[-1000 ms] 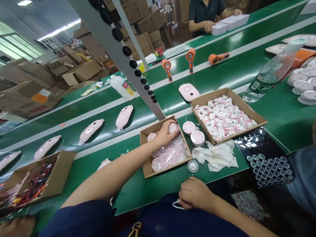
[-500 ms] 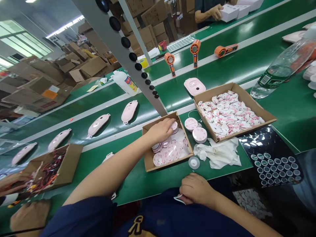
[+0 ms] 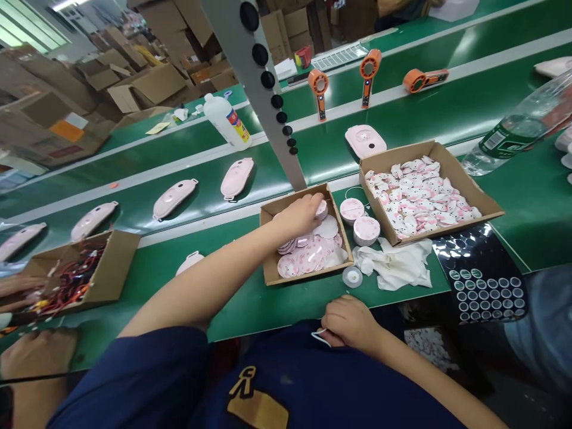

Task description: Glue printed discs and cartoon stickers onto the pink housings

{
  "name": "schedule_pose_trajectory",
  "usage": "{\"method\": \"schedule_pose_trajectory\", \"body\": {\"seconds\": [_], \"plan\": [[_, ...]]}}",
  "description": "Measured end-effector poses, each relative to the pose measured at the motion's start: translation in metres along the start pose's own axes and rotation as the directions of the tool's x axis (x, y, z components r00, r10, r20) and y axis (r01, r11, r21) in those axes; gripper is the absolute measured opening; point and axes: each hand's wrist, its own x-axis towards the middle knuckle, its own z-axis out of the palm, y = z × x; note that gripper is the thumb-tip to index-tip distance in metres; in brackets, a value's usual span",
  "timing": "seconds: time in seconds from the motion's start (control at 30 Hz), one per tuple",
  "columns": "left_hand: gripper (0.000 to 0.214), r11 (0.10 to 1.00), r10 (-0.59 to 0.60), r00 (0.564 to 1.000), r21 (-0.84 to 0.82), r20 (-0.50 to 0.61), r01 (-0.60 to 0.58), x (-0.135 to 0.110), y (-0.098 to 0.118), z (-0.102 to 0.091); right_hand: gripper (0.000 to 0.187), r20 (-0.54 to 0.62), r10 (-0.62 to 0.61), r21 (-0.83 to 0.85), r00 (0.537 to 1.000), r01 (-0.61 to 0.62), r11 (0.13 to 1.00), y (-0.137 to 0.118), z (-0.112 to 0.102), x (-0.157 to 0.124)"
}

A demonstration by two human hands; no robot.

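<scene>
My left hand pinches likely light, slick discs, best held by rims; my right hand pinches cord by the table's near edge.

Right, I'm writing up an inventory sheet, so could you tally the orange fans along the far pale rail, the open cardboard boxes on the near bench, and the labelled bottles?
Orange fans: 3
Open cardboard boxes: 3
Labelled bottles: 2
Total: 8
</scene>
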Motion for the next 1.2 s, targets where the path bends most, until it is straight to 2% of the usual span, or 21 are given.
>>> {"method": "schedule_pose_trajectory", "body": {"seconds": [0.23, 0.4, 0.5, 0.7, 0.8, 0.9, 1.0, 1.2], "plan": [[0.057, 0.993, 0.098, 0.995, 0.074, -0.031, -0.096, 0.004, 0.011, 0.006, 0.025, 0.065, -0.004, 0.029, 0.998, 0.002, 1.0, 0.001, -0.004, -0.002], [0.061, 0.975, 0.149, 0.979, 0.184, -0.137, -0.123, 0.002, 0.005, 0.001, 0.027, 0.073, -0.012, 0.044, 0.997, 0.009, 0.999, 0.001, -0.007, -0.001], [0.06, 0.947, 0.177, 0.978, 0.288, -0.109, -0.139, -0.001, -0.001, -0.006, 0.027, 0.061, -0.018, 0.04, 0.998, 0.015, 0.999, 0.001, -0.007, 0.001], [0.066, 0.937, 0.263, 0.961, 0.257, -0.084, -0.235, -0.006, -0.004, -0.016, 0.024, 0.065, -0.022, 0.01, 0.998, 0.021, 1.0, 0.001, -0.004, 0.0], [0.048, 0.955, 0.194, 0.977, 0.245, -0.089, -0.168, -0.012, 0.006, -0.018, 0.023, 0.066, -0.01, -0.005, 0.998, 0.011, 1.0, 0.0, -0.004, 0.0], [0.022, 0.975, 0.095, 0.995, 0.204, -0.009, -0.092, -0.018, 0.02, -0.013, 0.023, 0.057, -0.001, -0.014, 0.998, 0.002, 1.0, -0.002, -0.004, 0.002], [0.022, 0.975, 0.094, 0.993, 0.194, 0.067, -0.105, -0.02, 0.029, -0.005, 0.023, 0.052, 0.008, -0.022, 0.999, -0.007, 1.0, -0.002, -0.003, 0.004], [0.017, 0.962, 0.158, 0.984, 0.212, 0.084, -0.173, -0.014, 0.026, 0.004, 0.021, 0.063, 0.006, -0.018, 0.998, -0.005, 1.0, -0.001, -0.004, 0.002]]}}
